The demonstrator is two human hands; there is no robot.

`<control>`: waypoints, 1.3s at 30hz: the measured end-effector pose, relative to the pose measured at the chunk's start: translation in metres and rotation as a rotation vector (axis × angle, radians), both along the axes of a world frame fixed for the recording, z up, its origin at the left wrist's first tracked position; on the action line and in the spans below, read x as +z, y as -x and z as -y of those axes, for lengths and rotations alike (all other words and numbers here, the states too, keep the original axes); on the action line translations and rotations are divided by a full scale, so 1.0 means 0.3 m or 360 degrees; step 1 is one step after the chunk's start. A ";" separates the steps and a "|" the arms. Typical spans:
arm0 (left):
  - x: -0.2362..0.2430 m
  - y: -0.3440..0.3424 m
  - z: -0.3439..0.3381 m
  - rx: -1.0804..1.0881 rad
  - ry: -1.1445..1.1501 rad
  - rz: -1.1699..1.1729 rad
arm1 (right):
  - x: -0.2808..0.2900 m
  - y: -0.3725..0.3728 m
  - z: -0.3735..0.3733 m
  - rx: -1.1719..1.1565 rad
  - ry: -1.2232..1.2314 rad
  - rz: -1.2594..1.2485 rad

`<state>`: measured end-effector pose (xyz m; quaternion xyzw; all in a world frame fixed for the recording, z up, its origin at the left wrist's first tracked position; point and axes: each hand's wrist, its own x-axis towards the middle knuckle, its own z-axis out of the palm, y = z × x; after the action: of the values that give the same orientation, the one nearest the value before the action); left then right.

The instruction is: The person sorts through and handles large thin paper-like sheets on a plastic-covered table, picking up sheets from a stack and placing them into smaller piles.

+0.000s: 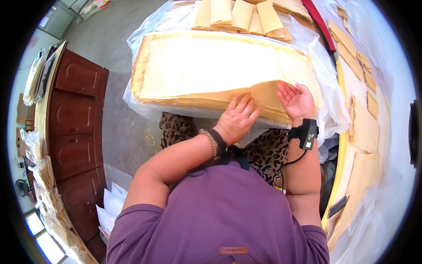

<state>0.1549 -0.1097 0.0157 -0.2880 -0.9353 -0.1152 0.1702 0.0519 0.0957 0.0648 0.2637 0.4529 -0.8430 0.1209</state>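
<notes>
1. The stack of tan sheets [211, 66] lies just ahead of my hands.
2. My left hand [236, 121] rests palm down at its near edge; whether it pinches a sheet, I cannot tell.
3. My right hand [296, 100] is released, palm up, fingers loosely curled, by the stack's right part.
4. Beyond both hands lie folded tan pieces [241, 16]; a dark phone [337, 207] lies nearer me, right of my right hand.
</notes>
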 end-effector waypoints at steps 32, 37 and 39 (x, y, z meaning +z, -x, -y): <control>-0.095 -0.002 0.695 0.0814 -0.0112 -0.0071 | -0.078 -0.186 0.720 0.0920 -0.2258 -0.2150; -0.016 0.010 0.665 0.0700 -0.0104 -0.0028 | -0.157 -0.082 0.846 0.0936 -0.2510 -0.2106; -0.013 0.021 0.658 0.0723 -0.0130 -0.0013 | -0.142 -0.065 0.852 0.1009 -0.2519 -0.2009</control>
<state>0.1487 -0.3069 0.0117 -0.0633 -0.9700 -0.1105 0.2072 0.0713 -0.1599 0.0223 -0.3485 0.9015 -0.2222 -0.1281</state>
